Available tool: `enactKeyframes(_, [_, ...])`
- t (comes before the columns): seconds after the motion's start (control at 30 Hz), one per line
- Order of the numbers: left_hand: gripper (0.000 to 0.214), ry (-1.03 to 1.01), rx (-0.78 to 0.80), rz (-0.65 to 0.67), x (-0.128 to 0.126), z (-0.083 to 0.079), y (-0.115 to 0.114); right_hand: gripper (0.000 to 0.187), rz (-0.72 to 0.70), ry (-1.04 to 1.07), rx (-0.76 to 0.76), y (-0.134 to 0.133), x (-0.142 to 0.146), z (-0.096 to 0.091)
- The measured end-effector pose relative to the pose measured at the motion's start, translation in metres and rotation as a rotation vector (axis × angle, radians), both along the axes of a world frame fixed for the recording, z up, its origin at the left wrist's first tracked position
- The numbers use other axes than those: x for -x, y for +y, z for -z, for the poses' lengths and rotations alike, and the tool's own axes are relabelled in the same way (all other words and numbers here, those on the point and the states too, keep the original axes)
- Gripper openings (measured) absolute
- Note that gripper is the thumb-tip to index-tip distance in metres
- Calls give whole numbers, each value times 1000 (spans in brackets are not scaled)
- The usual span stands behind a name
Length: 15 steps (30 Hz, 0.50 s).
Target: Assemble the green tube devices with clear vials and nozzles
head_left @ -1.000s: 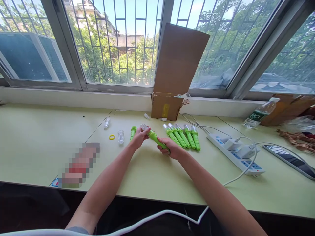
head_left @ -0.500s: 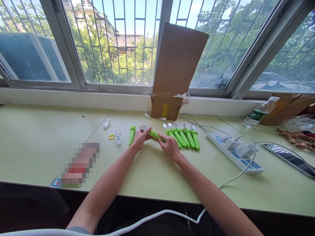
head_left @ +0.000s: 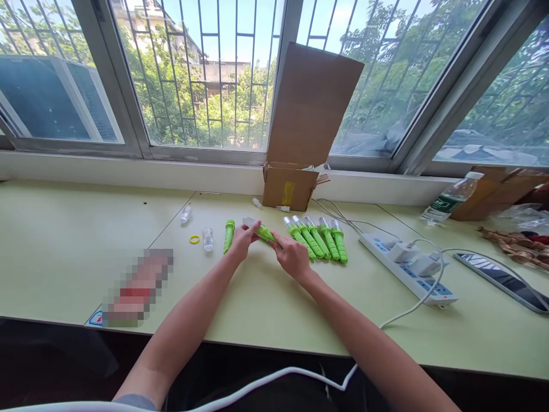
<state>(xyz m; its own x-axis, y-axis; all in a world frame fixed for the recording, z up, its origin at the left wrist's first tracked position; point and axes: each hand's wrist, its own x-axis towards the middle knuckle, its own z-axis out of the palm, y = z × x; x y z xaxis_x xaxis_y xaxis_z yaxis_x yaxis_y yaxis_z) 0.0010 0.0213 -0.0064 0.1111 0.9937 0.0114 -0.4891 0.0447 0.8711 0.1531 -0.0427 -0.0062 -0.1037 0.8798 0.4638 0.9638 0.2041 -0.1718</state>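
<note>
Between my hands is a green light stick with a clear top (head_left: pixel 265 233), slanting down to the right. My left hand (head_left: pixel 243 239) is closed around its clear end, and my right hand (head_left: pixel 292 256) grips its green lower end. Just left of my left hand lies a green stick without a clear top (head_left: pixel 229 236). Several green sticks with clear tops (head_left: pixel 326 240) lie in a row right of my right hand. A clear plastic cup-like top (head_left: pixel 207 240), a yellow ring (head_left: pixel 194 239) and a small clear piece (head_left: pixel 186 214) lie to the left.
A cardboard box (head_left: pixel 285 186) with its flap raised stands at the window, small white pieces (head_left: pixel 257 202) by it. To the right are a power strip (head_left: pixel 412 272) with cables, a phone (head_left: pixel 501 280) and a water bottle (head_left: pixel 452 198). A white cable (head_left: pixel 274 375) crosses before me.
My right hand has turned slightly, its knuckles raised over the lower end of the stick. My left hand keeps its hold, and the other things lie as before.
</note>
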Motion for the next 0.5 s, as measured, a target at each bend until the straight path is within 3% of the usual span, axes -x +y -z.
enactKeyframes(0.2, [37,3,-14,36,2,0,2,49,-55,326,121,5,-1,1])
enactKeyframes(0.33, [38,37,-35,71,6,-1,2,55,-223,645,218,7,-1,1])
enactKeyframes(0.5, [37,57,-70,105,9,-4,0,65,-299,995,468,7,0,0])
